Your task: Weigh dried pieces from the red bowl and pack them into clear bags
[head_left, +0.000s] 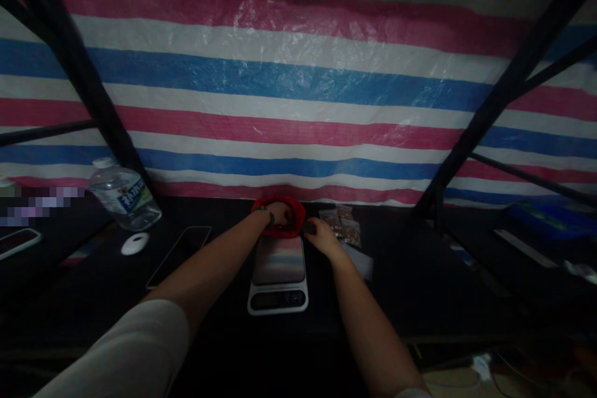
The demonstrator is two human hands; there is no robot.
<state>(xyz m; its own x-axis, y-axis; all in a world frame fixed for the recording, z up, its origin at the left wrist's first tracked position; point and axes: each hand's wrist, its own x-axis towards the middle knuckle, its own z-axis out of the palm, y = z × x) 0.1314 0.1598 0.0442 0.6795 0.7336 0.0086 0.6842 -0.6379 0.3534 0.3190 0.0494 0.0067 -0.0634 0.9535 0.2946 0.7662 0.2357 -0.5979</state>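
Observation:
Behind a white kitchen scale [280, 264] sits a red bag or soft container [280, 231], its kind unclear in the dim light. My left hand [278, 212] reaches into its opening, and the rim and shadow hide the fingertips. On the right side of the red container is my right hand [321, 235], fingers drawn together around a small dark thing that I cannot make out. Several small clear zip bags [345, 224] with brown contents lie just beyond that hand. A pale flat sheet or packet [360, 260] lies partly behind my right wrist.
Left of my arm are a phone [180, 255], a white mouse [135, 244] and a large clear bottle [125, 196]. Dark metal frame legs [438, 193] rise on both sides. A striped tarp [289, 87] closes off the back of the black table [420, 280].

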